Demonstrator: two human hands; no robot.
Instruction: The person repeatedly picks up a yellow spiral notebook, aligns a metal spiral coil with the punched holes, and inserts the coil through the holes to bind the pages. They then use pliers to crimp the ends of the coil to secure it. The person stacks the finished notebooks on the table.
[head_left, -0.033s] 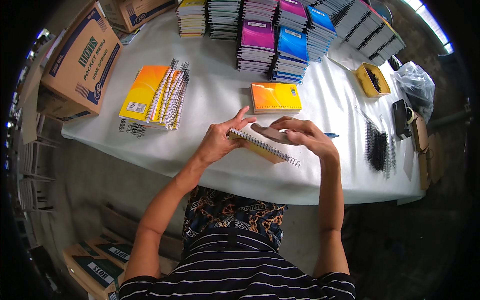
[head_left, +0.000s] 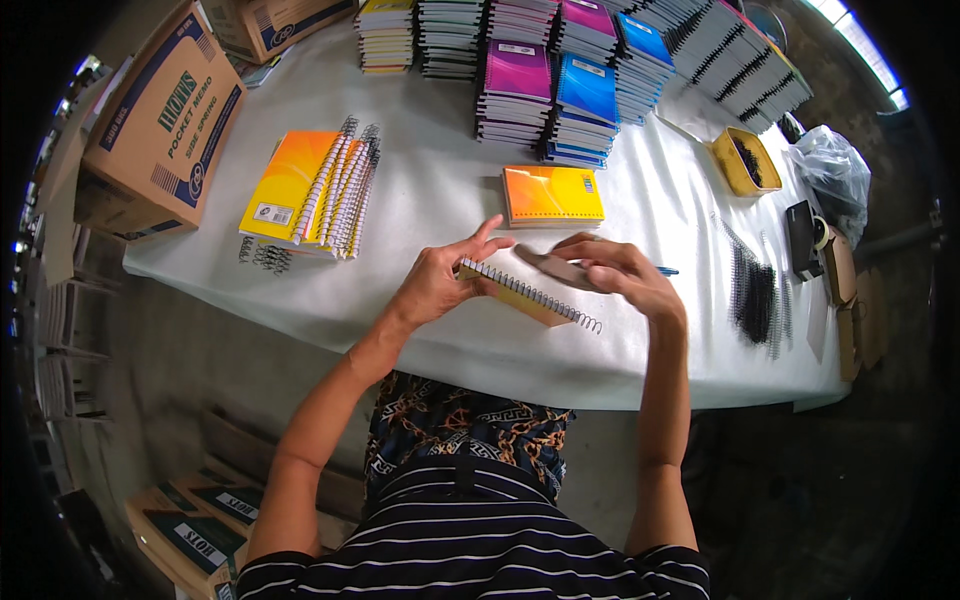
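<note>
1. The spiral notebook is near the centre of the frame, tilted above the white tabletop, its bound edge facing upward.
2. It looks light and rather stiff as a block, but its pages probably can fan. The wire coil seems springy and easy to bend, above all the loose end which sticks out at the lower right.
3. A good hold is on the two covers, just beside the coil, without pressing the wire.
4. The left hand pinches the upper-left end of the notebook between thumb and fingers; its index finger is stretched away.
5. The right hand has its fingers closed around a flat grey-brown object, just beside the coil; I cannot tell if this object touches it.
</note>
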